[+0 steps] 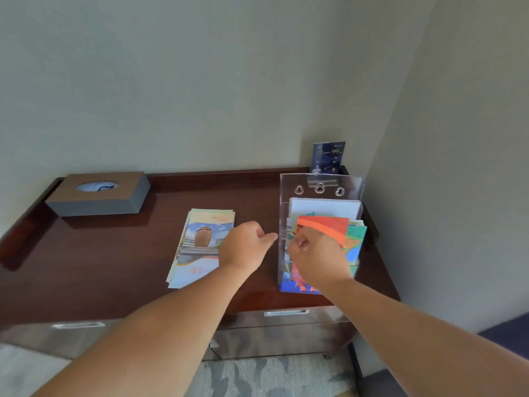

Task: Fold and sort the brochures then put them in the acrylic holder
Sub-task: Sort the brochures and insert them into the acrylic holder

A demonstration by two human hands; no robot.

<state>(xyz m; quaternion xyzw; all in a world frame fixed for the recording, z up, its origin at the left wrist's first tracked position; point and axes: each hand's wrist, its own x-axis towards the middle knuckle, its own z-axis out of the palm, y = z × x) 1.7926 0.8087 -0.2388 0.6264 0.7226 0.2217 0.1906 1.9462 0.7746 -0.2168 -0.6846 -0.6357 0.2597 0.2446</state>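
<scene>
We have the clear acrylic holder (320, 184) standing at the right end of the dark reddish wooden desk (114, 253), already carrying a white brochure (323, 207) at the back, an orange-red brochure (323, 224) in front of it and a green-and-blue one (356, 233) beside that. Our right hand (317, 256) is curled against the front of the holder at the orange-red brochure's lower edge. Its back hides the fingertips, so we cannot tell whether it pinches the paper or only presses it. Our left hand (246, 245) is curled with nothing in it, one fingertip just beside the holder's left wall. The flat stack of folded brochures printed with a jar-shaped building (200, 233) lies on the desk under our left wrist, not yet sorted in. The risk, as we judge it, is the light holder sliding or tipping backwards if we push down without bracing it. A forced brochure could also buckle, or catch on its neighbours and mix the sorted groups. Our left forearm could also fan the loose stack out.
</scene>
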